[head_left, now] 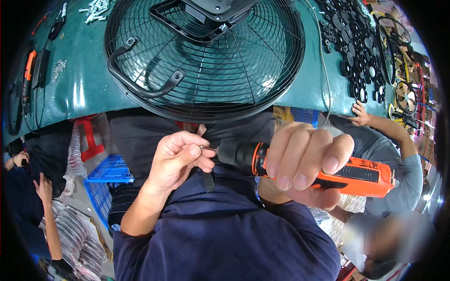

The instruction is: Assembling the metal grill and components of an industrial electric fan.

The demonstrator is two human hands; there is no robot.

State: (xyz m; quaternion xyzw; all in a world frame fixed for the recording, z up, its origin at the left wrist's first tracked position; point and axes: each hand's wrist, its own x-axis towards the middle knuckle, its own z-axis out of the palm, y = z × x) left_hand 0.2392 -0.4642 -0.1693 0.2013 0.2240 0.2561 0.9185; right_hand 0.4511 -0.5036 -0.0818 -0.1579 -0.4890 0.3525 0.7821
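Observation:
Wrapped in my right hand [307, 161] is an orange and black electric screwdriver [363, 175], held level in front of my chest with its bit toward the left. My left hand [176, 159] is closed in a pinch at the bit's end, on what looks like a small metal screw [202, 147], mostly hidden by thumb and forefinger. Beyond both hands, a round black wire fan guard [215, 70] lies on the green table [84, 89]. A curved black handle [140, 89] is fixed to the guard's left side, and a black bracket [187, 33] sits at its far middle.
Silver screws [97, 10] lie in a pile at the far left, with smaller ones [59, 68] nearer. Many black round parts [356, 51] cover the table's right side, near a co-worker's hand [360, 114]. A cable [323, 61] runs past the guard. A blue crate [105, 180] stands below left.

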